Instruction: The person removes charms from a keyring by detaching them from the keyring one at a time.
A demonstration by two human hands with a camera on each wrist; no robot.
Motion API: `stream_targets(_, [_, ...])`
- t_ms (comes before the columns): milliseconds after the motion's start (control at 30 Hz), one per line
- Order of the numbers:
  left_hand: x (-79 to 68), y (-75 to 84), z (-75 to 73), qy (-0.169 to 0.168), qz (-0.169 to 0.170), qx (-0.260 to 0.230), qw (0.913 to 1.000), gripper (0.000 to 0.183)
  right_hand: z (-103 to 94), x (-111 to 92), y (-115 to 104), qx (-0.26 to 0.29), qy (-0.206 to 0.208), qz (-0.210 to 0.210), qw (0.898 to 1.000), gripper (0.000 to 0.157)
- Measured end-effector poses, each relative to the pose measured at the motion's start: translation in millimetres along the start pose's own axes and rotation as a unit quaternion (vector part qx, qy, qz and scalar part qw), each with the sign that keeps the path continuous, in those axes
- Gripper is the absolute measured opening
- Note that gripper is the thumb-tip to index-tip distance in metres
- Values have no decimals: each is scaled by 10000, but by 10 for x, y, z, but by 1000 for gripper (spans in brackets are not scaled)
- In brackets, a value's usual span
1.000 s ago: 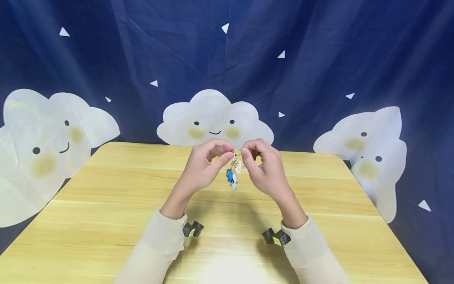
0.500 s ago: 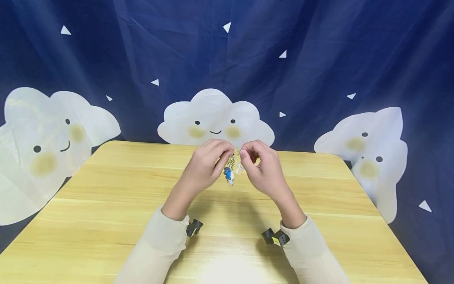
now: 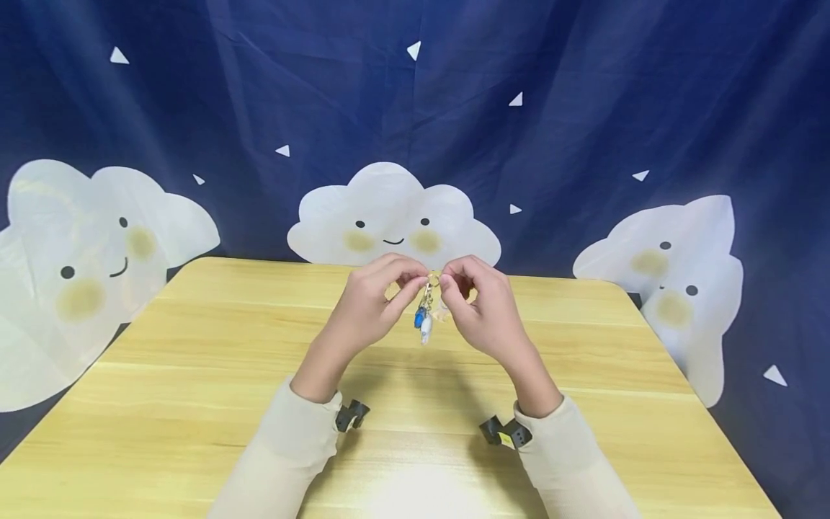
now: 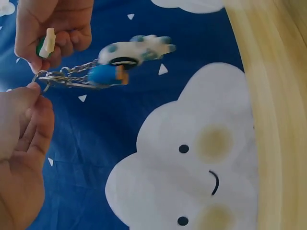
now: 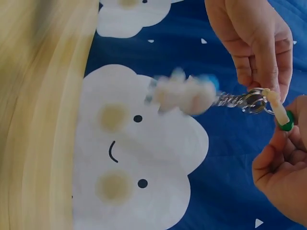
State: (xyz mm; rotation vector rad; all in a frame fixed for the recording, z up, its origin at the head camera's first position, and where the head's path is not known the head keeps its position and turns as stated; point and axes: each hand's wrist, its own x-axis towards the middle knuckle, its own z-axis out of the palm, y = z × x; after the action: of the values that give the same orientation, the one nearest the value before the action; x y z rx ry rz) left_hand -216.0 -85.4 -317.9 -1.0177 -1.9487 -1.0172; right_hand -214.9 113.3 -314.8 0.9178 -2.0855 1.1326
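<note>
Fingertip hold left a ring of charms exposed to a slip

The key ring was held above the worktop, between the two hands. The left hand pinched one edge between thumb and forefinger; the right hand pinched the opposite edge, though its exact contact was partly hidden.

Chains carried a blue charm and a white charm. The white one was blurred in the right wrist view; if it was swinging, it could have tugged the thin ring from the fingers. Both charms would then probably have dropped together.

A cream-and-green piece hung beside the right fingers; its attachment was unclear. If loose, it could have fallen first; if linked, it might have tangled.
</note>
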Motion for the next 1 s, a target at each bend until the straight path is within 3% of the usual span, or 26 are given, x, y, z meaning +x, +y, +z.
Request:
stream_targets(67, [-4, 6, 1, 25, -475, -535, 9974, 9, 0, 2, -3, 108, 125, -8, 9999, 8])
stream_targets(200, [-15, 17, 10, -14, -1320, -1378, 9816, 10, -2, 7, -2, 263, 358, -78, 9990, 9])
stream_targets(300, [-23, 14, 21, -47, -1568, -1539, 9756, 9, 2, 6, 3, 333, 423, -121, 9985, 9])
stream_targets(400, [-31, 5, 35, 62, -1621, -1503, 9752, 8, 14, -3, 12, 300, 399, -134, 9987, 9])
stream_targets(500, [-33, -4, 46, 248, -1342, -1083, 9847, 7, 33, -8, 18, 201, 343, -137, 9991, 9])
stream_targets(633, [-20, -5, 56, 472, -663, -287, 9963, 5, 52, -12, 18, 146, 306, -96, 9994, 9])
stream_targets(767, [-9, 16, 55, 526, -235, 148, 9982, 5, 57, -13, 16, 135, 296, -57, 9995, 9])
stream_targets(1000, [-22, 29, 29, 77, 420, 1028, 9938, 8, 61, -16, 20, 44, 224, -37, 9997, 9])
